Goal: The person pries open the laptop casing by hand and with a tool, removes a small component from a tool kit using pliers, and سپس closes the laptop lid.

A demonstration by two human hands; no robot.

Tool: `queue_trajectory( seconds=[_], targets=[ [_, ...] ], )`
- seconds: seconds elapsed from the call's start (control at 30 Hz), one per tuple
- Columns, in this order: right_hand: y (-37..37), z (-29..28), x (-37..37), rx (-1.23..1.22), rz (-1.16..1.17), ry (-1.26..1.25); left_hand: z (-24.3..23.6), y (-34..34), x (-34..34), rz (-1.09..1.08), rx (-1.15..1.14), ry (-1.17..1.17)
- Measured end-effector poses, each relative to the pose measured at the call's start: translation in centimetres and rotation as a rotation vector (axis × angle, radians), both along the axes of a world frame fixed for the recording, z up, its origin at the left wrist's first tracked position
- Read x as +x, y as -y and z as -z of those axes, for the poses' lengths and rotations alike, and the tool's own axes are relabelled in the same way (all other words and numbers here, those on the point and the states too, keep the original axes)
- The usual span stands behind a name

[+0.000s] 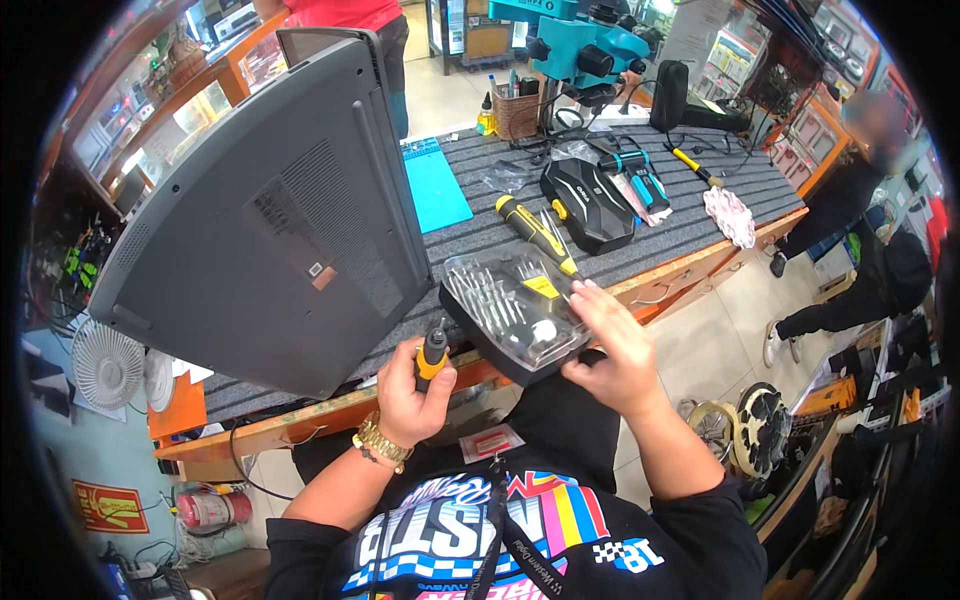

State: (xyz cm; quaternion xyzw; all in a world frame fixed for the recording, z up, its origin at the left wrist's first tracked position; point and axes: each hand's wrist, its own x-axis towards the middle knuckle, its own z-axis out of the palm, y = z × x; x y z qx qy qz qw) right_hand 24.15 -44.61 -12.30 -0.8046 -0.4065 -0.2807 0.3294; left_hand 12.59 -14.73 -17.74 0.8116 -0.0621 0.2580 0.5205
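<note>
My left hand (412,398) is closed round a yellow and black screwdriver (432,358) with its tip pointing up. A black case of screwdriver bits (515,305) with a clear lid tilts at the bench's front edge. On its right side my right hand (620,350) grips it, fingers over the lid and thumb beneath. Several silver bits lie in rows under the lid. Left of the case stands a large grey laptop (270,215), tipped on its edge, its vented underside toward me. Just beyond the case lies a yellow and black screwdriver (535,232).
The bench (690,235) has a striped grey top. On it lie a blue mat (435,185), a black angular case (590,205), a pinkish cloth (730,217) and a teal microscope (590,50). A white fan (107,365) stands at left. Other people stand beyond the bench and at right.
</note>
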Motion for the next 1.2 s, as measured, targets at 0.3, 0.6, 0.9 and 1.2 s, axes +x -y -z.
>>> queue_trajectory(
  seconds=[0.3, 0.6, 0.9, 1.2],
  targets=[
    [-1.7, 3.0, 0.4, -0.171, 0.076, -0.024, -3.1, 1.8, 1.7, 0.192, 0.094, -0.153],
    [-2.0, -0.1, 2.3, -0.342, -0.059, -0.119, -2.3, 1.2, 1.6, 0.208, 0.039, -0.214],
    [-1.7, -1.1, 2.8, -0.373, -0.048, -0.081, -1.8, 0.5, 1.9, 0.261, 0.059, -0.183],
    [-2.0, -2.2, 3.7, -0.359, -0.065, -0.136, -0.9, 0.7, 1.4, 0.294, 0.054, -0.106]
  ],
)
